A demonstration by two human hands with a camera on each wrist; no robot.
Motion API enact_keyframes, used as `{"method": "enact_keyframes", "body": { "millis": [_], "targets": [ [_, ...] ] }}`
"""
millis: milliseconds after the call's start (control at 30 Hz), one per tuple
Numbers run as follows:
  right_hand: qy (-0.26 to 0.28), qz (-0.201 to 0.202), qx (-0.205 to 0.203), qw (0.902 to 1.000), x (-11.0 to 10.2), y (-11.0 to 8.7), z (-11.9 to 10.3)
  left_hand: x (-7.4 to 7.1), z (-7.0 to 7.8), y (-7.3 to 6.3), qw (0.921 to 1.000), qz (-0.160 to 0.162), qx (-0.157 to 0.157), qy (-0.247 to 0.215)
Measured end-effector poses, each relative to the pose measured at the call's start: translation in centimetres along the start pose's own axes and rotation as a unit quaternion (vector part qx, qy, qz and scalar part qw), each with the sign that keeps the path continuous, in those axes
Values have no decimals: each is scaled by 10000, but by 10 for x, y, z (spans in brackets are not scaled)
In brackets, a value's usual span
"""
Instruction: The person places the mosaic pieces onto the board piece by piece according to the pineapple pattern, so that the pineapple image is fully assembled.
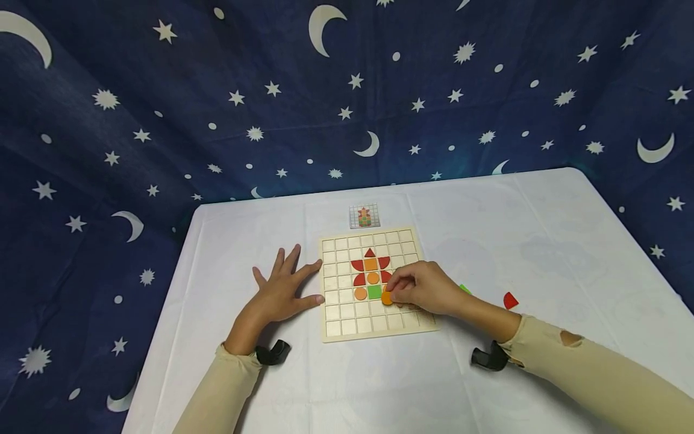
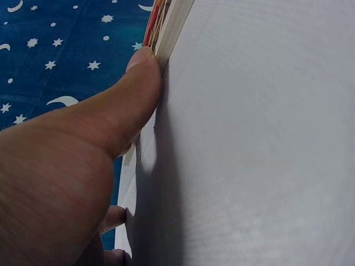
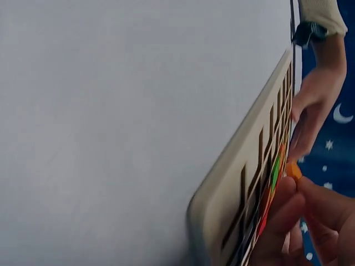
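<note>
A square wooden grid board (image 1: 341,310) lies on the white table, with red, orange and green pieces set in its middle cells. Between thumb and fingertips my right hand (image 1: 425,289) pinches an orange disc (image 1: 387,298), close over the board just right of the green square (image 1: 375,292). An orange disc (image 1: 360,293) sits on the other side of that square. My left hand (image 1: 282,292) has its fingers spread on the table, thumb and index fingertip at the board's left edge; the left wrist view shows the thumb (image 2: 130,91) against that edge.
A small pattern card (image 1: 364,216) showing a similar figure lies behind the board. Right of the board are a red quarter-circle piece (image 1: 510,300) and a green piece (image 1: 464,289), partly hidden by the right arm. A dark blue cloth (image 1: 293,108) with moons and stars hangs behind the table.
</note>
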State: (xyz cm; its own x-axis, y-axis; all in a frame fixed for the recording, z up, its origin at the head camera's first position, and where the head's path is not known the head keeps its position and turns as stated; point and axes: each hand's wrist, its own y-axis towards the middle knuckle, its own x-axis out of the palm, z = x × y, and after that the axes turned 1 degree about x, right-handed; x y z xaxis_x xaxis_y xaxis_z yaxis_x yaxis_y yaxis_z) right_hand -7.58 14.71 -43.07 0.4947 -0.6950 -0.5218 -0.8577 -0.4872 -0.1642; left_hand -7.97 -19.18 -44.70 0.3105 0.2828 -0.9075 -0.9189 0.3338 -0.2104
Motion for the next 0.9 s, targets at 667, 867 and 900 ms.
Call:
{"method": "enact_keyframes", "body": {
  "millis": [667, 867, 900],
  "targets": [
    [-837, 383, -512, 9944, 30, 2, -9, 1, -1, 2, 10000, 63, 42, 23],
    [-816, 362, -569, 9944, 31, 1, -8, 0, -1, 1, 10000, 56, 15, 41],
    [-835, 370, -564, 9942, 31, 1, -8, 0, 0, 1, 10000, 60, 17, 51]
  ]
}}
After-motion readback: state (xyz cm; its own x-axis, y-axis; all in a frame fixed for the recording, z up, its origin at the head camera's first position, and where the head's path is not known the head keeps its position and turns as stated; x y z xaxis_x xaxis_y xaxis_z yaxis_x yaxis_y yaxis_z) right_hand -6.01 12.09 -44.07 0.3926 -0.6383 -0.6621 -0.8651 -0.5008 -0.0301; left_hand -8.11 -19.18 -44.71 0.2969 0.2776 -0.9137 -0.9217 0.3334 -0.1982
